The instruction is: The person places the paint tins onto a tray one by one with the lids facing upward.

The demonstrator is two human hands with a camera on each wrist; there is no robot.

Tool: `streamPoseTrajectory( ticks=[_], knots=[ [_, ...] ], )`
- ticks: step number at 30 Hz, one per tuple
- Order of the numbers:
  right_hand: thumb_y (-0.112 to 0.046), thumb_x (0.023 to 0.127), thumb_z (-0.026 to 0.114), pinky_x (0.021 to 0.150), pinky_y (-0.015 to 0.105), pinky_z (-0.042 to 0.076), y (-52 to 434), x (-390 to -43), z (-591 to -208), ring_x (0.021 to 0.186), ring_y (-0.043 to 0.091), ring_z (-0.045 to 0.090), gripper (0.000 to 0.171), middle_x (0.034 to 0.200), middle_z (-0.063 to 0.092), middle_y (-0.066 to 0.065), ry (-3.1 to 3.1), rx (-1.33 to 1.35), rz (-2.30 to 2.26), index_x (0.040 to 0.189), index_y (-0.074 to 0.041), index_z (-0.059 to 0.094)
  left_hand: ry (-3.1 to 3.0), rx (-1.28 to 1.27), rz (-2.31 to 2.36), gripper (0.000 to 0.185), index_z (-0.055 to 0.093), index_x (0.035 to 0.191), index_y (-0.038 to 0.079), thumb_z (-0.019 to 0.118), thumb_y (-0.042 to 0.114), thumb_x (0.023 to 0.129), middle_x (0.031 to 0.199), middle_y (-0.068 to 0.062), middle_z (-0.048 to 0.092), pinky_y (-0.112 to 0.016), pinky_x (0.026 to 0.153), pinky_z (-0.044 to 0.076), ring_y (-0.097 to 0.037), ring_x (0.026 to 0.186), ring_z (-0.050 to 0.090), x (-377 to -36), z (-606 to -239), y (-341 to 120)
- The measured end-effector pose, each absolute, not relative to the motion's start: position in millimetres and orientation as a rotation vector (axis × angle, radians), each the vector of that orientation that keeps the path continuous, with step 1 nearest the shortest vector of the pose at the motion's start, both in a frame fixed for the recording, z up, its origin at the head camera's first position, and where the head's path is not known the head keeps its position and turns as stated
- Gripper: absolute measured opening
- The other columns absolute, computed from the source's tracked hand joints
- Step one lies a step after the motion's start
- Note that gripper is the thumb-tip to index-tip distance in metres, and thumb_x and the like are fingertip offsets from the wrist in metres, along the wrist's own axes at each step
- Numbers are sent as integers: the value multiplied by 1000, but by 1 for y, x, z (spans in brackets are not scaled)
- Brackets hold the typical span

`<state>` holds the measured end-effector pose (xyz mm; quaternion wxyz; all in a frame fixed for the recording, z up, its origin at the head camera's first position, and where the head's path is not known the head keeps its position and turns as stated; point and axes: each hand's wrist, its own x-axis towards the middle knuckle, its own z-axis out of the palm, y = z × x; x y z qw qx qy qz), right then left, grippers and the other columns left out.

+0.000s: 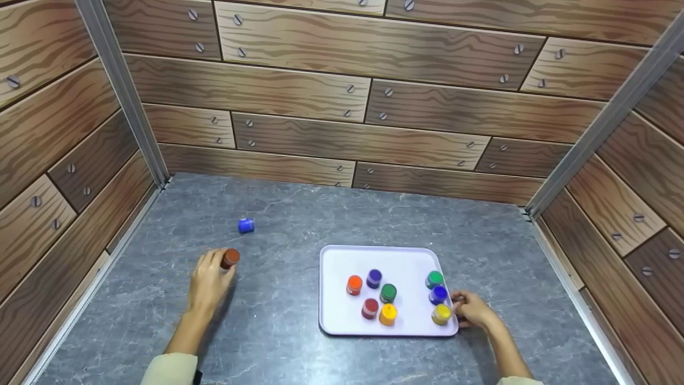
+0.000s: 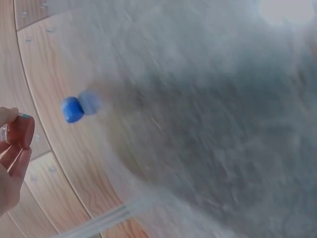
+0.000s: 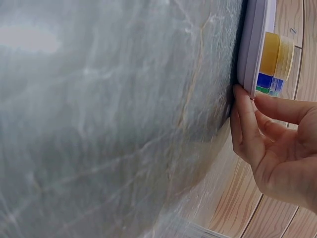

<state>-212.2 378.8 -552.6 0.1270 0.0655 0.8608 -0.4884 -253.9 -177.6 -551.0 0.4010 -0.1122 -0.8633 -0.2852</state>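
Note:
My left hand (image 1: pixel 208 280) grips a small paint jar (image 1: pixel 230 258) with a reddish-brown lid, over the left part of the table. The left wrist view shows this brown jar (image 2: pixel 21 131) between thumb and fingers. Beyond it a blue paint jar (image 1: pixel 246 225) lies on its side on the table. At the right, my right hand (image 1: pixel 473 309) pinches the edge of a pale lilac tray (image 1: pixel 331 262), thumb above the rim and fingers below, as the right wrist view shows. Closest to that hand on the tray is a yellow-lidded jar (image 1: pixel 441 314).
Along the tray's right side, a green jar (image 1: pixel 434 279) and a blue jar (image 1: pixel 438 294) line up with the yellow one. Orange, purple, dark green, red and amber jars cluster mid-tray. Wood-patterned walls (image 1: pixel 299 91) enclose the grey marbled table (image 1: pixel 278 299) at back and sides.

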Motion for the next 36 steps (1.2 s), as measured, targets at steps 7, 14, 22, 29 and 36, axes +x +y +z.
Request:
streamPoseTrajectory(
  ticks=[7,14,22,29,36],
  knots=[
    [8,78,44,57,34,52,377,-213,-553,70,21,53,33,87,53,13,2511,212,-1418,109,19,43,-2171,-341,-760,42,61,95,-6,78,-9,57,88,-19,60,-46,70,50,-36,78,57,-250,-551,-158],
    [8,77,44,58,35,52,377,-214,-554,70,22,53,33,86,53,12,2507,230,-1420,108,18,44,-2197,-345,-808,43,61,96,-6,79,-8,56,88,-18,60,-44,71,51,-34,79,58,-244,-552,-140],
    [9,77,43,58,37,52,377,-214,-554,71,22,52,33,87,52,13,2498,237,-1436,108,17,43,-2199,-389,-832,43,61,96,-6,80,-6,57,89,-17,61,-43,72,51,-33,80,58,-241,-548,-122],
    [8,74,43,55,33,52,377,-214,-553,67,21,52,33,82,51,10,2518,221,-1421,106,17,44,-2197,-422,-865,44,61,95,-4,80,-7,56,88,-15,61,-40,70,52,-30,78,59,-237,-550,-106],
    [9,76,44,54,31,51,378,-213,-554,67,19,52,32,82,53,9,2513,208,-1422,106,16,44,-2243,-446,-919,42,61,98,-4,80,-2,60,90,-13,61,-39,71,51,-28,80,59,-231,-548,-87]
  ],
)
